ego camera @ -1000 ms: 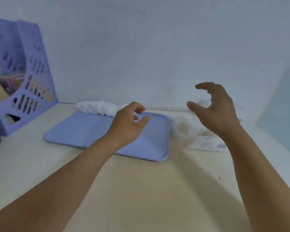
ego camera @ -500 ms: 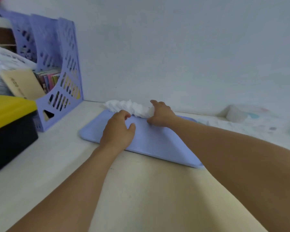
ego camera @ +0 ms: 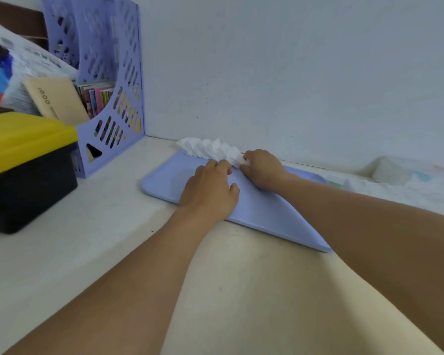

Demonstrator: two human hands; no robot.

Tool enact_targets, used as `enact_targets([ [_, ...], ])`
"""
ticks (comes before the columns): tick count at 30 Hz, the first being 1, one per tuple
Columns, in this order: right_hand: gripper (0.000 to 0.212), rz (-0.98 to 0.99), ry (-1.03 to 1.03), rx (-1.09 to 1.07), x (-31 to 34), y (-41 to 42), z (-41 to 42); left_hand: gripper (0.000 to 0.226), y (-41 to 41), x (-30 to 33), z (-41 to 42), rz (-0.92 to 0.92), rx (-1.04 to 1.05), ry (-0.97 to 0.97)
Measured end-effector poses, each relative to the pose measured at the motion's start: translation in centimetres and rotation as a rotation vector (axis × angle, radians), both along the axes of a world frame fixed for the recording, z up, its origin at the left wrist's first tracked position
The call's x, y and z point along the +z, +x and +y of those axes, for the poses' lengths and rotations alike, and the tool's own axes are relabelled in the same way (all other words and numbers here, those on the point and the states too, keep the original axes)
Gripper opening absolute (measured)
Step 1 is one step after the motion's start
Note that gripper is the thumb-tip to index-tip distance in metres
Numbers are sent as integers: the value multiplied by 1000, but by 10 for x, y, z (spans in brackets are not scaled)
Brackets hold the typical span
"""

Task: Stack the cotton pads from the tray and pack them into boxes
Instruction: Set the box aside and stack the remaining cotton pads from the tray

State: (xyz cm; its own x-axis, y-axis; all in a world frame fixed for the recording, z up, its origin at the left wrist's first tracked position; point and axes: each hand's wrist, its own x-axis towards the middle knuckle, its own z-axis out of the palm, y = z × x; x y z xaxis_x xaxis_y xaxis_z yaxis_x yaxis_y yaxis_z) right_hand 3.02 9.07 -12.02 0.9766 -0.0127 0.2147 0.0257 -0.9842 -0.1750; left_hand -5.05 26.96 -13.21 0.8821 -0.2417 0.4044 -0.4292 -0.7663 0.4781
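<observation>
Our right hand (ego camera: 263,168) was curled at the far edge of the tray (ego camera: 264,213), its fingers closed on the near end of the row of white cotton pads (ego camera: 210,149). Our left hand (ego camera: 210,193) lay palm down on the tray just beside it, fingers loosely spread and flat, the fingertips touching the same end of the row; it gripped nothing that we could see. The pads stood in a leaning, fanned line along the tray's back rim, close against the wall (how many there were, we could not tell). The lilac tray sat on the pale table (ego camera: 128,252). Off to the right, near the wall, lay a blurred heap of white packaging (ego camera: 395,180), too soft to make out as boxes or anything else. To the left stood a lilac file holder (ego camera: 113,98) with booklets in it, and nearer us a black box with a yellow lid (ego camera: 26,160).
</observation>
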Motion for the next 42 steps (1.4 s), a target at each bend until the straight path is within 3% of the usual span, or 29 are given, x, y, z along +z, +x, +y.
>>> enact_targets([
  [2,15,-20,-112,2,3,-7,1,36,0,0,-1,2,-17,18],
  [5,11,-66,-95,-9,7,-17,-4,35,2,-2,0,6,-22,22],
  [8,19,-216,139,-3,17,-34,-14,35,4,-2,-1,-19,-17,-51],
  [12,25,-333,402,33,28,-75,-18,36,0,2,-11,-29,-14,-376],
  [15,23,-256,580,6,30,-108,-21,44,-11,10,-27,143,-78,-622],
  [19,22,31,1151,132,36,-155,-26,59,-35,27,-40,647,-346,-1157],
  [22,27,225,1259,237,43,-183,-34,52,-48,28,-44,761,-520,-1126],
  [25,28,294,1278,232,46,-191,-46,31,-58,26,-51,749,-519,-1164],
  [28,29,234,1287,250,44,-189,-54,30,-59,26,-60,730,-467,-1223],
  [31,43,185,1260,260,40,-186,-61,30,-61,27,-67,759,-422,-1285],
  [35,37,65,1347,134,35,-183,-62,22,-57,28,-68,763,-327,-1409],
  [42,24,-5,1412,48,37,-181,-72,15,-56,39,-67,781,-352,-1162],
])
